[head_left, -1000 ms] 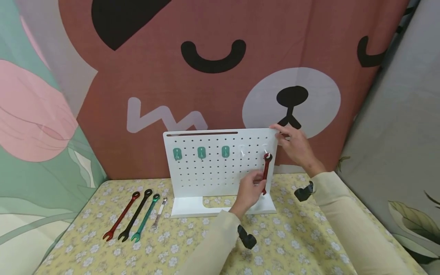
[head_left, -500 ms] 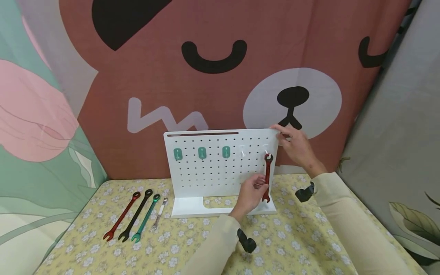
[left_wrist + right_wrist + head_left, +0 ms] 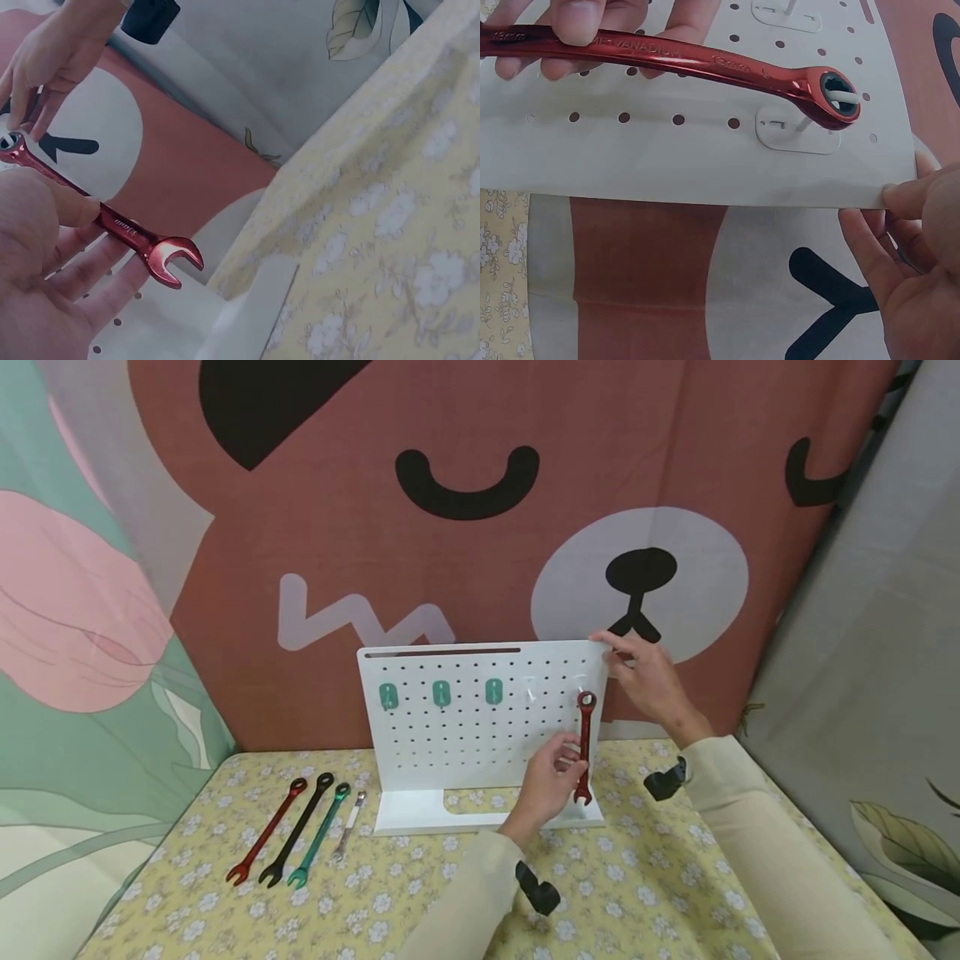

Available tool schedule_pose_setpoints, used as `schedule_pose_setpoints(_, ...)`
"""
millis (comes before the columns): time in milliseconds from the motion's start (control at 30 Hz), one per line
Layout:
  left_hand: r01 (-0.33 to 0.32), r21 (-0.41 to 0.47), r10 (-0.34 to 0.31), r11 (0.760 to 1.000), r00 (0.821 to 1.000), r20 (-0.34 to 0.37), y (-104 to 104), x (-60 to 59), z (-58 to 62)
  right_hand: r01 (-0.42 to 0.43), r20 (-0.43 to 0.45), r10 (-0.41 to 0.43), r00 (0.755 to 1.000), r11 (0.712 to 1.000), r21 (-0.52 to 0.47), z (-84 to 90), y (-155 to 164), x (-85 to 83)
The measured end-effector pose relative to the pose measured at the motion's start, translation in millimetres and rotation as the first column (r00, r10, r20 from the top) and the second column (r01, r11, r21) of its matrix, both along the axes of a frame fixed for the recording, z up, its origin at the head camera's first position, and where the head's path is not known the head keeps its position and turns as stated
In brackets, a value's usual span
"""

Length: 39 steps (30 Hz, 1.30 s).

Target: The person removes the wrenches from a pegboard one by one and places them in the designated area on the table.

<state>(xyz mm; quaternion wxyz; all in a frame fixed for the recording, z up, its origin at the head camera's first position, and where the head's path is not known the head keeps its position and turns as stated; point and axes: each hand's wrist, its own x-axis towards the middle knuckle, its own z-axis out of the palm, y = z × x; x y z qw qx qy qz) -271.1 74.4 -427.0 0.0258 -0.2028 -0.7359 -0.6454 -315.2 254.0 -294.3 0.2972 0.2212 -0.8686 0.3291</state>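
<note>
My left hand [image 3: 547,781] pinches a red combination wrench [image 3: 585,747] between thumb and fingers, along its shaft. The wrench hangs nearly upright before the right side of a white pegboard [image 3: 450,739], open jaw down. In the right wrist view, a white hook [image 3: 842,97] pokes into its ring end [image 3: 826,112]; whether the wrench's weight rests on the hook I cannot tell. My right hand [image 3: 648,681] grips the board's upper right corner, thumb on one face and fingers on the other. The left wrist view shows the open-ended jaw [image 3: 171,259] beyond my left fingers.
On the flowered tablecloth [image 3: 187,902] at left lie a red wrench [image 3: 266,833], a black wrench [image 3: 296,831], a green wrench [image 3: 320,837] and a small silver wrench [image 3: 348,827]. Green hooks [image 3: 441,693] and another white hook [image 3: 529,690] sit on the board.
The wrench's lower end has come out from behind my left fingers and swung slightly right, and its ring end has risen a little. My right hand stays on the board's corner.
</note>
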Motion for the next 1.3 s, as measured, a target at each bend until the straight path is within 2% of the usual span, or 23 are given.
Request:
schedule_pose_setpoints(300, 0.045, 0.067, -0.047, 0.997, 0.999, 0.027, 0.0, 4.1, 4.0, -0.005, -0.003, 0.005, 1.0, 1.0, -0.002, -0.6, -0.5, -0.1)
schedule_pose_setpoints(567, 0.076, 0.077, -0.08, 0.994, 0.996, 0.046, -5.7, 7.6, 10.7, -0.009, -0.011, 0.009, 1.0, 1.0, -0.008, -1.6, -1.6, 1.6)
schedule_pose_setpoints(833, 0.178, 0.171, -0.191, 0.969, 0.98, 0.061, -21.4, 16.4, 22.8, -0.009, -0.026, 0.008, 1.0, 1.0, -0.011, -1.5, -1.5, 0.8)
schedule_pose_setpoints(967, 0.244, 0.204, -0.262, 0.948, 0.963, 0.068, -36.6, 28.1, 30.1, 0.001, -0.021, -0.001, 1.0, 1.0, -0.01, -0.7, -0.3, 1.6)
schedule_pose_setpoints(1133, 0.319, 0.178, -0.331, 0.931, 0.942, 0.043, -69.9, 44.9, 39.1, 0.015, -0.01, -0.015, 1.0, 1.0, -0.007, -1.7, 0.3, 1.2)
schedule_pose_setpoints(1300, 0.295, 0.156, -0.31, 0.943, 0.947, 0.084, -114.4, 64.0, 42.6, 0.011, 0.017, -0.011, 1.0, 1.0, -0.016, -4.5, 1.5, 1.2)
